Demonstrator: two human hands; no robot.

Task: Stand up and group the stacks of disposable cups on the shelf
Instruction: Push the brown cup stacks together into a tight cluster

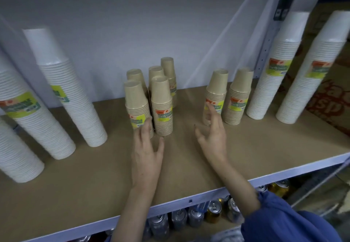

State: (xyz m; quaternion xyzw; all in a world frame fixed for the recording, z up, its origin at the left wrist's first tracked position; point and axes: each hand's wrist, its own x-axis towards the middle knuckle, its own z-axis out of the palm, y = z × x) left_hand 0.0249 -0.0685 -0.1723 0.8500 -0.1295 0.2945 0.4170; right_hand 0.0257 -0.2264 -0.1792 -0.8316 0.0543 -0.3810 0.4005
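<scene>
Reaching over the shelf (189,166), your left hand (146,152) touches the nearest brown stack (137,107), fingers spread wide; your right hand (213,135), also wide and empty, nears another brown stack (216,94).

Head view, close, downward onto shelf (189,158).

Shop stockroom or retail aisle: metal-framed shelf (208,194), labelled cup stacks (162,109) beyond the fingertips, drink cans (214,211) on the tier beneath.

Both hands, left hand (146,151) and right hand (214,137), reach forward, fingers spread.
</scene>
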